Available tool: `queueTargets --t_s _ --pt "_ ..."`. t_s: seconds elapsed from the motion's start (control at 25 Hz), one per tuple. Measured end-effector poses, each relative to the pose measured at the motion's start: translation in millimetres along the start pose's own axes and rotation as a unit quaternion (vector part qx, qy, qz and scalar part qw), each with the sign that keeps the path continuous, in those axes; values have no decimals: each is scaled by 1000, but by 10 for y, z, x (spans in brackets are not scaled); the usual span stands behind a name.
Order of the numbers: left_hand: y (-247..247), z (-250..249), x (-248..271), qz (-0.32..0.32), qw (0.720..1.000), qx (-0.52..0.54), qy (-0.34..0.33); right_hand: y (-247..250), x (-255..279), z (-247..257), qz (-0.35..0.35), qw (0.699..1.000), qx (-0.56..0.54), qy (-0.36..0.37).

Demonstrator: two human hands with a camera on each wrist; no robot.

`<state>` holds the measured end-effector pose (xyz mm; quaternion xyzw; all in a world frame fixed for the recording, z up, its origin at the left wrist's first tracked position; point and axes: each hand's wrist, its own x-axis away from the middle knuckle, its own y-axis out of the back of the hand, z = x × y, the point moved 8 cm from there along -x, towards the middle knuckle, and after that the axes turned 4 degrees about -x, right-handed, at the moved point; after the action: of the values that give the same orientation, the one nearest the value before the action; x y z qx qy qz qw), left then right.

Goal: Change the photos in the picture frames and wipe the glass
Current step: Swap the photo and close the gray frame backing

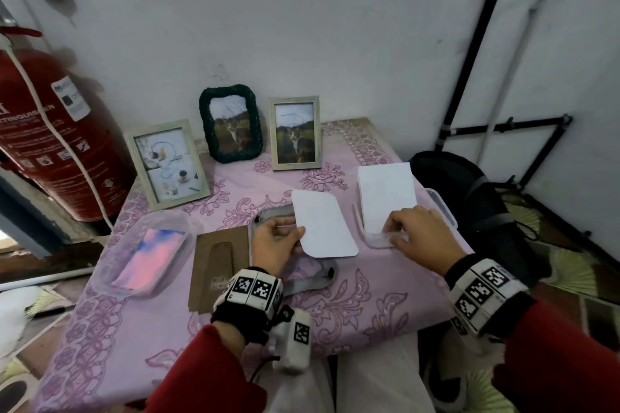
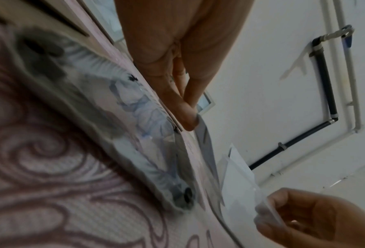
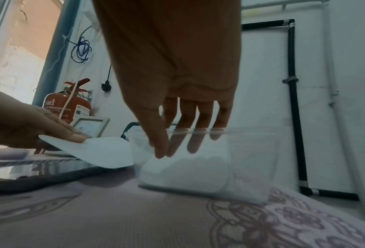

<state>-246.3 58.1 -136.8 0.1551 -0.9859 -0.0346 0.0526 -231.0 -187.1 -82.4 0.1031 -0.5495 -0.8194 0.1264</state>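
My left hand point(image 1: 278, 238) pinches the left edge of a white, round-cornered photo point(image 1: 323, 223), held blank side up over a grey woven frame point(image 1: 322, 273) that lies face down on the pink tablecloth. In the left wrist view the fingertips point(image 2: 187, 117) meet on the photo's edge point(image 2: 207, 147). My right hand point(image 1: 412, 235) grips the near wall of a clear container point(image 1: 375, 241) that holds a stack of white photos point(image 1: 385, 194). Its fingers point(image 3: 194, 142) reach inside the wall and the thumb stays outside. A brown backing board point(image 1: 218, 265) lies to the left of the grey frame.
Three frames stand at the back: a pale one with a coffee photo point(image 1: 166, 164), a dark green woven one point(image 1: 230, 124) and a pale one with a cat photo point(image 1: 295, 132). A second clear container point(image 1: 147, 258) holds a pinkish photo. A fire extinguisher point(image 1: 57, 131) stands left, a black bag point(image 1: 469, 198) right.
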Motion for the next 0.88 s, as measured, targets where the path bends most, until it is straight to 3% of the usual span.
queueTargets --t_s 0.16,0.36,0.68,0.88 --pt "-335 35 3 27 999 9 26 129 -17 -112 -57 996 -62 24" --pt "-789 125 45 41 996 38 65 170 -22 -231 -79 992 -89 31" --pt "-1038 232 17 68 990 -96 73 91 -15 -441 -62 989 -133 12" --pt "-1050 99 -3 73 965 -254 -3 93 -48 -428 -24 988 -153 5"
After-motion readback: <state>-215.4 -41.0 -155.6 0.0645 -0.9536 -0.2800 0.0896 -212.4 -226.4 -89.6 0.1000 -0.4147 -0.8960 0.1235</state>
